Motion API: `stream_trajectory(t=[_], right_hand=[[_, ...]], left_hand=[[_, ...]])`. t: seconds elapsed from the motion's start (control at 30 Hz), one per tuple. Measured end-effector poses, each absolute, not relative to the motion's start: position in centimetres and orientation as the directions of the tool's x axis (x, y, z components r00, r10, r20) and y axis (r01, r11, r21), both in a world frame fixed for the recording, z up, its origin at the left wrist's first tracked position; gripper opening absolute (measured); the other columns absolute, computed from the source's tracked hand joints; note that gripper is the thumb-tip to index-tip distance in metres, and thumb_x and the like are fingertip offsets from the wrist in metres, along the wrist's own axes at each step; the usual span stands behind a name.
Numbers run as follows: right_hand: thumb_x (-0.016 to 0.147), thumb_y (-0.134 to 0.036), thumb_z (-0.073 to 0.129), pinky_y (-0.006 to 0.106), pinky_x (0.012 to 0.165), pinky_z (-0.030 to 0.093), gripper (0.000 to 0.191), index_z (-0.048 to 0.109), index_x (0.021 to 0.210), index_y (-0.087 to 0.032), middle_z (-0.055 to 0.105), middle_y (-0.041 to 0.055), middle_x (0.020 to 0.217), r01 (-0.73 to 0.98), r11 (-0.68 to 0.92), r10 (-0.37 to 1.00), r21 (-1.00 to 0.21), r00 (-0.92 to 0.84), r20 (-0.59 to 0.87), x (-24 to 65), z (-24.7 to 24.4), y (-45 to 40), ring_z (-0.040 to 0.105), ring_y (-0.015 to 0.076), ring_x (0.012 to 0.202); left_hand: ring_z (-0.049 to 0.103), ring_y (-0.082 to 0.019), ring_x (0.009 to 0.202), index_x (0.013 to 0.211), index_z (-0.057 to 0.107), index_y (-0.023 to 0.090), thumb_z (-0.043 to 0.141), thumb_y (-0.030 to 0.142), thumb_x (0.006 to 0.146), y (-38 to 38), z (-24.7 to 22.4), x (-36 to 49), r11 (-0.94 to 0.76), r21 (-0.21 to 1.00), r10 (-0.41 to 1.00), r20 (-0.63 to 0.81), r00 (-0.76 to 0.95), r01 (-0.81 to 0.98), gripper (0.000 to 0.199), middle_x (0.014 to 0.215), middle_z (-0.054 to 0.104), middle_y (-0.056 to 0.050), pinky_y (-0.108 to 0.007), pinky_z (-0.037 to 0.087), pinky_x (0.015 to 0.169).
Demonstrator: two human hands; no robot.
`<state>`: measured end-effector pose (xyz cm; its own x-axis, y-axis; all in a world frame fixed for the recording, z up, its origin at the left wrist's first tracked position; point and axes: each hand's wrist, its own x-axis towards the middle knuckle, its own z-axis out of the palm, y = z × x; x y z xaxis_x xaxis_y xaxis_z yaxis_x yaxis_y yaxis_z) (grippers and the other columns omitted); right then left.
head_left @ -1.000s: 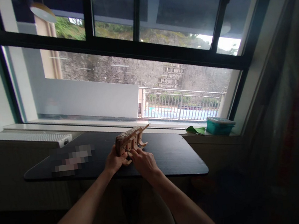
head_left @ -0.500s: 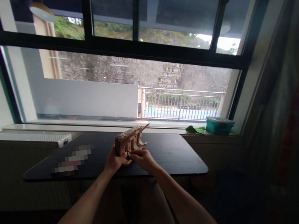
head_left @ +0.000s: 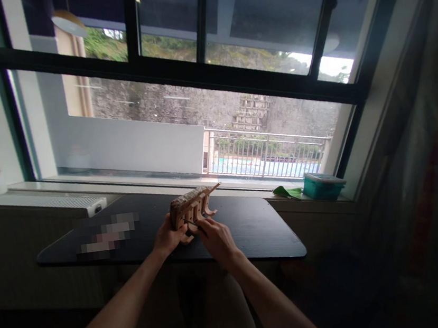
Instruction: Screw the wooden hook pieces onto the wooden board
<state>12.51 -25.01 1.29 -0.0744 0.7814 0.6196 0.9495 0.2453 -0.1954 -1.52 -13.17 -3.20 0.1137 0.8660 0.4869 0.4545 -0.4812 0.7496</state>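
Note:
A wooden rack with several curved hooks (head_left: 195,203) and a rough, bark-like top is held tilted above the table. My left hand (head_left: 169,237) is closed around its near left end. Close by, my right hand (head_left: 218,239) is closed on a thin, dark, rod-like tool (head_left: 191,221) that points left at the rack's front face. The kind of tool is too small to make out, and whether its tip touches the wood cannot be told.
Under the rack is a black table (head_left: 251,229) with rounded corners. A blurred-out patch (head_left: 110,236) lies on its left. A teal lidded box (head_left: 323,186) and a green leaf-shaped thing (head_left: 287,193) sit on the windowsill. A white radiator (head_left: 67,201) stands at left.
My right hand has turned and its fingers have shifted slightly right and down around the tool. My left hand keeps its hold on the rack. The whole view has moved slightly.

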Motion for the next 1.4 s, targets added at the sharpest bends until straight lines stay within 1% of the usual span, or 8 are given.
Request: stream_trajectory(t=[0.2, 0.43, 0.67, 0.87, 0.93, 1.0, 1.23, 1.4], right_hand=[[0.095, -0.028, 0.043, 0.021, 0.058, 0.041, 0.023, 0.059, 0.111, -0.031, 0.066, 0.0012, 0.091, 0.992, 0.104, 0.766, 0.073, -0.127, 0.630, 12.7, 1.5, -25.1, 0.064, 0.0156, 0.078], [0.096, -0.025, 0.038, 0.022, 0.059, 0.044, 0.026, 0.057, 0.113, -0.021, 0.066, 0.0057, 0.102, 0.988, 0.151, 0.790, 0.046, -0.148, 0.595, 12.2, 1.0, -25.0, 0.065, 0.0159, 0.079], [0.091, -0.028, 0.047, 0.022, 0.069, 0.045, 0.019, 0.064, 0.099, -0.023, 0.069, 0.0029, 0.099, 0.926, 0.248, 0.806, -0.286, -0.033, 0.591, 12.0, 1.6, -25.5, 0.064, 0.0165, 0.084], [0.084, -0.038, 0.055, 0.023, 0.061, 0.043, 0.028, 0.071, 0.095, -0.018, 0.068, 0.0005, 0.073, 0.631, 0.303, 0.861, -0.714, 0.140, 0.489, 12.7, -0.4, -23.5, 0.060, 0.0150, 0.066], [0.081, -0.040, 0.057, 0.023, 0.060, 0.043, 0.031, 0.072, 0.094, -0.016, 0.068, 0.0003, 0.071, 0.564, 0.266, 0.889, -0.782, 0.171, 0.426, 12.7, -0.4, -23.2, 0.060, 0.0156, 0.067], [0.082, -0.041, 0.056, 0.025, 0.062, 0.044, 0.030, 0.072, 0.095, -0.019, 0.069, 0.0012, 0.075, 0.623, 0.224, 0.898, -0.750, 0.168, 0.407, 12.5, 0.1, -23.5, 0.061, 0.0172, 0.070], [0.084, -0.033, 0.055, 0.030, 0.066, 0.044, 0.031, 0.056, 0.112, -0.021, 0.069, 0.0068, 0.094, 0.923, 0.086, 0.862, -0.375, 0.120, 0.493, 11.9, 2.7, -25.5, 0.065, 0.0230, 0.080], [0.088, -0.019, 0.049, 0.026, 0.070, 0.044, 0.016, 0.058, 0.101, -0.020, 0.062, 0.0076, 0.106, 0.969, 0.191, 0.829, -0.155, -0.075, 0.554, 12.2, 2.9, -25.8, 0.063, 0.0195, 0.089]], left_hand=[[0.064, -0.023, 0.079, 0.091, 0.049, 0.022, 0.057, 0.039, 0.069, -12.9, -3.3, -1.5, -0.466, 0.743, 0.876, 0.464, 0.131, 0.481, 0.029, 0.081, 0.065, -0.002, -0.032, 0.050, 0.067], [0.065, -0.023, 0.078, 0.091, 0.049, 0.022, 0.057, 0.039, 0.071, -12.9, -3.4, -1.5, -0.456, 0.732, 0.878, 0.464, 0.120, 0.506, 0.027, 0.081, 0.065, -0.002, -0.032, 0.051, 0.067], [0.066, -0.024, 0.077, 0.089, 0.051, 0.022, 0.060, 0.037, 0.070, -12.9, -3.4, -1.5, -0.497, 0.732, 0.852, 0.515, 0.100, 0.466, 0.025, 0.079, 0.067, -0.002, -0.034, 0.053, 0.067], [0.067, -0.024, 0.074, 0.087, 0.050, 0.023, 0.061, 0.035, 0.069, -13.0, -3.3, -1.5, -0.494, 0.735, 0.854, 0.511, 0.098, 0.464, 0.024, 0.076, 0.066, -0.001, -0.035, 0.053, 0.065], [0.067, -0.024, 0.073, 0.087, 0.050, 0.022, 0.060, 0.036, 0.070, -12.9, -3.3, -1.5, -0.507, 0.726, 0.846, 0.522, 0.108, 0.465, 0.024, 0.076, 0.066, -0.002, -0.035, 0.053, 0.064], [0.066, -0.024, 0.073, 0.088, 0.050, 0.022, 0.059, 0.037, 0.070, -12.9, -3.4, -1.5, -0.513, 0.717, 0.842, 0.528, 0.113, 0.472, 0.026, 0.076, 0.066, -0.002, -0.035, 0.053, 0.063], [0.067, -0.024, 0.076, 0.090, 0.051, 0.021, 0.059, 0.038, 0.069, -13.0, -3.3, -1.5, -0.502, 0.717, 0.850, 0.513, 0.121, 0.484, 0.028, 0.079, 0.067, -0.002, -0.033, 0.053, 0.065], [0.066, -0.024, 0.074, 0.090, 0.051, 0.022, 0.060, 0.037, 0.069, -12.7, -3.6, -1.6, -0.513, 0.706, 0.844, 0.520, 0.133, 0.489, 0.027, 0.078, 0.067, -0.002, -0.033, 0.052, 0.063]])
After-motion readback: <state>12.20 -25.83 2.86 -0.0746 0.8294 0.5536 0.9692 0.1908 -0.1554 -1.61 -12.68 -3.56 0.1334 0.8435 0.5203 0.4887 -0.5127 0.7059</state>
